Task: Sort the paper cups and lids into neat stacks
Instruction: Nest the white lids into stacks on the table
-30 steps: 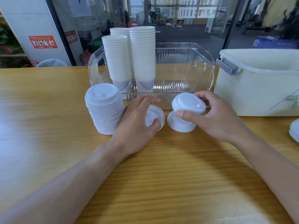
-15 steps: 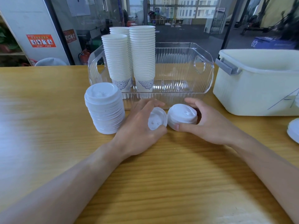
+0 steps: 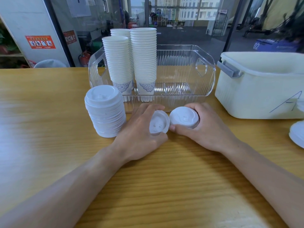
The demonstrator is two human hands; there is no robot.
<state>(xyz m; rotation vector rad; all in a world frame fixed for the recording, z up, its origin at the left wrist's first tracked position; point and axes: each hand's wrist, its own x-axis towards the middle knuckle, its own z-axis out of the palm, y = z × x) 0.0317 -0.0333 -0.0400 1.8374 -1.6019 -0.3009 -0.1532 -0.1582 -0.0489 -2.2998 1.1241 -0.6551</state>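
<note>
A tall stack of white lids [image 3: 105,111] stands on the wooden table [image 3: 164,186], left of centre. My left hand [image 3: 141,132] grips a single white lid [image 3: 159,122], tilted on edge. My right hand [image 3: 204,127] holds a short stack of lids [image 3: 183,117] on the table, right beside the left hand's lid. Three stacks of white paper cups [image 3: 143,63] stand in the left end of a clear plastic bin [image 3: 185,71] behind the hands.
A cream plastic tub [image 3: 259,86] with a grey handle sits at the right. More white lids [image 3: 297,134] lie at the right edge of the table. A glass wall runs behind the table's far edge.
My right hand lowered its lid onto the lid on the table and now holds the small stack. My left hand tilted its lid up on edge, close to that stack.
</note>
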